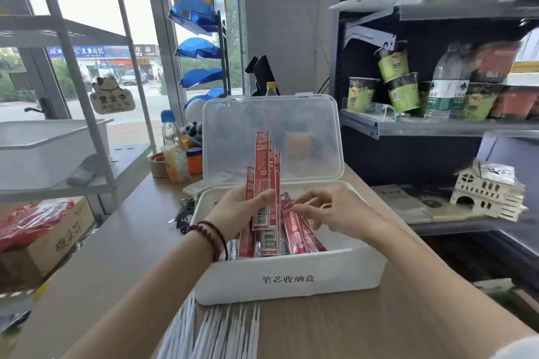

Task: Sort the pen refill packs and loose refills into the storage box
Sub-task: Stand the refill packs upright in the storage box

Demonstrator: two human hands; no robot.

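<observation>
On table (379,315), loose white refills (221,332) lie just before storage box (291,280); near ends cut off by frame edge. Box contents partly hidden by front wall and both hands. Left hand (239,213) grips a fan of red refill packs (264,183) upright over the box. Right hand (335,213): curled fingertips at top of leaning pack (291,230) inside box; pinching or only touching, cannot tell. Clear lid (271,137) stands open

Left hand (242,213): raised, fingers curled round packs (264,178); bracelets (208,232) on wrist.
Right hand (332,210): fingers bent, pointing left.
</observation>
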